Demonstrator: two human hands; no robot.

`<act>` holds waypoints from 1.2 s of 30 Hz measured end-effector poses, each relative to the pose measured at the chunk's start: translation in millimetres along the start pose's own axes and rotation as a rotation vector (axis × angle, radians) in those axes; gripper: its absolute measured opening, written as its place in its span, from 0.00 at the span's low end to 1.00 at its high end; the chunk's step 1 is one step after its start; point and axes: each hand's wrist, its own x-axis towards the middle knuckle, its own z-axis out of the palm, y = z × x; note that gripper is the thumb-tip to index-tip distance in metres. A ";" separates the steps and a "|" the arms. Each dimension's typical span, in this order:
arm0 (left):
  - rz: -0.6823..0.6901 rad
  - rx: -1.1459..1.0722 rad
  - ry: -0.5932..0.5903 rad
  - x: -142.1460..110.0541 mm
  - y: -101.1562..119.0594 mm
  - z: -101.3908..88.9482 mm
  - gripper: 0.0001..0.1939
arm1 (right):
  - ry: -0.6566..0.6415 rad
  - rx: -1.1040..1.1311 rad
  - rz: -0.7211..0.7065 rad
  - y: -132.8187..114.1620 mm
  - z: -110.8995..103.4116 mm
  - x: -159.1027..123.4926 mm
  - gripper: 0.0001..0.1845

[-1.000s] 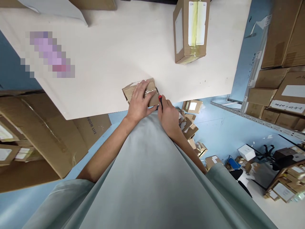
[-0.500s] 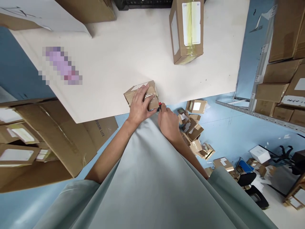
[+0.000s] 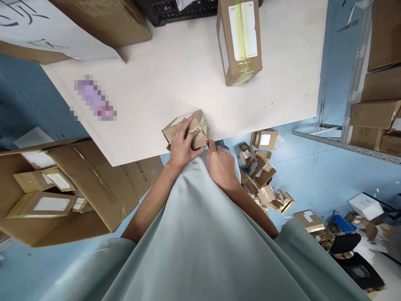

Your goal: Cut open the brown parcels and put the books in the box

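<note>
A small cardboard box lies at the front edge of the white table. My left hand grips it from the near left side, thumb and fingers spread over its top and taped face. In my right hand is a red and black cutter, its handle mostly hidden by my fingers. Its tip meets the box's near right edge; the blade is too small to make out.
A taller taped carton stands at the back of the table, beside a black crate. On the left is a large open carton holding several boxes. Discarded boxes pile on the floor at right, near a shelf rack.
The view has shifted slightly. The small box is turned a little, and the cutter in my right hand has moved along its right edge toward me.
</note>
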 end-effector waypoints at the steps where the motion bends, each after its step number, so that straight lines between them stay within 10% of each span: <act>1: -0.003 0.007 0.005 -2.2 0.9 0.8 0.35 | -0.002 0.002 -0.003 0.8 0.4 1.5 0.27; 18: -0.027 0.033 -0.009 7.6 -5.3 -3.1 0.44 | 0.000 0.023 -0.198 29.5 -20.5 8.2 0.30; 36: -0.050 0.068 0.005 13.9 -1.7 -0.9 0.43 | 0.046 0.047 -0.140 5.2 -8.5 33.3 0.31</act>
